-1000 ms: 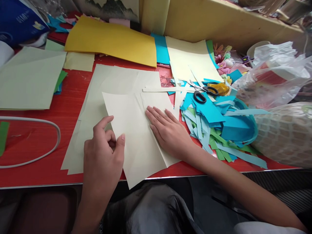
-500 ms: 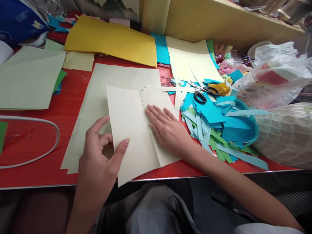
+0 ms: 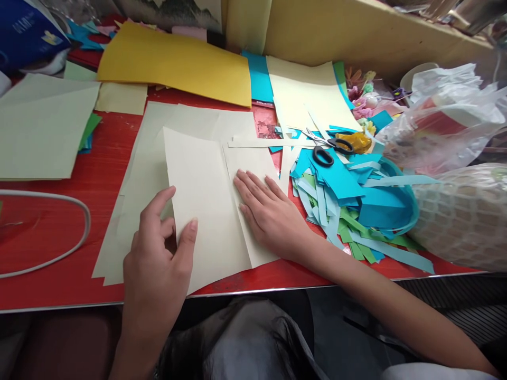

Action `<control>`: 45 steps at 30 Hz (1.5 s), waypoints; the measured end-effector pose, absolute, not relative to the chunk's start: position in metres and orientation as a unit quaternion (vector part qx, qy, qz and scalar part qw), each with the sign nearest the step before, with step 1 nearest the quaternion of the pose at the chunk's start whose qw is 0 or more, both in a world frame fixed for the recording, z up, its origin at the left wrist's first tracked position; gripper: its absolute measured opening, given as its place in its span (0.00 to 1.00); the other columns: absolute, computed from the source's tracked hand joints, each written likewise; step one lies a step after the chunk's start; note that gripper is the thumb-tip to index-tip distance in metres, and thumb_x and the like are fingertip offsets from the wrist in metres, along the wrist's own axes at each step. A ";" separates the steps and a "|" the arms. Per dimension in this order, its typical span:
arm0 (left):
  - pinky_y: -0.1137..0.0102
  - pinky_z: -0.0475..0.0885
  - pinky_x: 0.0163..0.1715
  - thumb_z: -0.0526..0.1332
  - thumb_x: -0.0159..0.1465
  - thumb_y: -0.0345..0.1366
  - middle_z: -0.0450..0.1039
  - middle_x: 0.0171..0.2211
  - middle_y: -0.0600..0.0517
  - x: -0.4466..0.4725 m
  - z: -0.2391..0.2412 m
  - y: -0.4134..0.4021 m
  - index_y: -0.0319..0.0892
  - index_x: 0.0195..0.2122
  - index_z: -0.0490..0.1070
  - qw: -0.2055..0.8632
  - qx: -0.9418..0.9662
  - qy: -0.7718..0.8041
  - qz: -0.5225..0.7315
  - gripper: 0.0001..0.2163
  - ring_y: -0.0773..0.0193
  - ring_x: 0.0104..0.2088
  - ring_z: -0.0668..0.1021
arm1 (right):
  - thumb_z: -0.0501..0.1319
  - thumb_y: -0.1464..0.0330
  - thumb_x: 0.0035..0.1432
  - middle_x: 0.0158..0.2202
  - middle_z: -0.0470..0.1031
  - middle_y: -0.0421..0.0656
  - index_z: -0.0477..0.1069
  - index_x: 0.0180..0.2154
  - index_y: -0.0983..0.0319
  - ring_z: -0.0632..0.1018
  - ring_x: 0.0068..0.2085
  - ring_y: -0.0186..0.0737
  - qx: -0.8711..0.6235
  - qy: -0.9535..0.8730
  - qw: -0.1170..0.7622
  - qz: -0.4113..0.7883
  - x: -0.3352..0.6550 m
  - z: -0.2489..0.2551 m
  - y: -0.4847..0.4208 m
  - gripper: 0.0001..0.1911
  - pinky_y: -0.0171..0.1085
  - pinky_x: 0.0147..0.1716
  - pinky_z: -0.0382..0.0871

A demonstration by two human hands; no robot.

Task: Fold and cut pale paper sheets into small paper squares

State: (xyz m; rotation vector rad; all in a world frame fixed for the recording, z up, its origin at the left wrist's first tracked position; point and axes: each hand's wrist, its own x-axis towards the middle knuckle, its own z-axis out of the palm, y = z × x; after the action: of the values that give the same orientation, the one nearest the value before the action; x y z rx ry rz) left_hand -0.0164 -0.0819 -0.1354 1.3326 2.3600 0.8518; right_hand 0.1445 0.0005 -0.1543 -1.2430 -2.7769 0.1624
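A cream sheet of paper (image 3: 206,211) with a lengthwise crease stands partly raised over other pale sheets (image 3: 137,158). My left hand (image 3: 160,253) pinches its left edge, thumb on the front, the other fingers bent at and behind the edge. On the narrower right part of the sheet, beyond the crease, my right hand (image 3: 267,216) lies flat with fingers stretched out. Just past those fingertips, a thin cream paper strip (image 3: 269,142) lies across the top of the sheet. Scissors with black handles (image 3: 322,155) rest on blue paper scraps to the right.
Blue and green paper offcuts (image 3: 336,206) are heaped on the red table (image 3: 114,121). Plastic bags (image 3: 443,126) stand at the right. Yellow card (image 3: 174,60) lies at the back, a pale paper stack (image 3: 43,126) at the left, near a white cable (image 3: 85,221).
My left hand has drawn the sheet's left part slightly leftward, and that part leans open a little more. My right hand stays flat on the right part. The whole view has shifted slightly.
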 end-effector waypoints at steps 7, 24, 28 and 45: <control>0.64 0.68 0.31 0.58 0.60 0.42 0.70 0.27 0.54 -0.016 -0.140 -0.083 0.53 0.57 0.64 0.128 0.495 0.815 0.272 0.22 0.57 0.29 0.72 | 0.37 0.66 0.67 0.67 0.46 0.45 0.49 0.64 0.68 0.49 0.67 0.40 -0.414 -0.907 0.051 0.055 0.143 -0.153 -0.001 0.27 0.47 0.65 0.42; 0.66 0.66 0.37 0.57 0.61 0.38 0.66 0.21 0.55 -0.016 -0.147 -0.086 0.49 0.52 0.70 0.066 0.551 0.777 0.298 0.18 0.61 0.27 0.70 | 0.37 0.67 0.68 0.67 0.46 0.45 0.48 0.65 0.69 0.49 0.67 0.41 -0.413 -0.909 0.045 0.041 0.145 -0.154 0.000 0.27 0.46 0.65 0.42; 0.69 0.65 0.32 0.59 0.60 0.38 0.67 0.21 0.56 -0.015 -0.147 -0.087 0.51 0.51 0.70 0.067 0.535 0.787 0.302 0.17 0.61 0.29 0.70 | 0.37 0.67 0.68 0.67 0.46 0.45 0.48 0.65 0.69 0.50 0.67 0.41 -0.411 -0.909 0.053 0.045 0.145 -0.156 0.001 0.27 0.47 0.65 0.42; 0.72 0.64 0.24 0.60 0.60 0.46 0.75 0.40 0.59 -0.022 -0.147 -0.088 0.60 0.50 0.70 0.121 0.481 0.790 0.360 0.16 0.66 0.31 0.73 | 0.44 0.62 0.67 0.66 0.50 0.50 0.52 0.63 0.72 0.53 0.66 0.44 -0.386 -0.916 0.078 0.077 0.145 -0.152 -0.002 0.28 0.47 0.65 0.47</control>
State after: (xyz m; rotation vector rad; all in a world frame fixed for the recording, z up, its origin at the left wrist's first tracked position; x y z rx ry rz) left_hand -0.0219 -0.0885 -0.1466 1.4039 2.3088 1.0512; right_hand 0.1453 -0.0019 -0.1517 -1.1575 -2.7432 0.2293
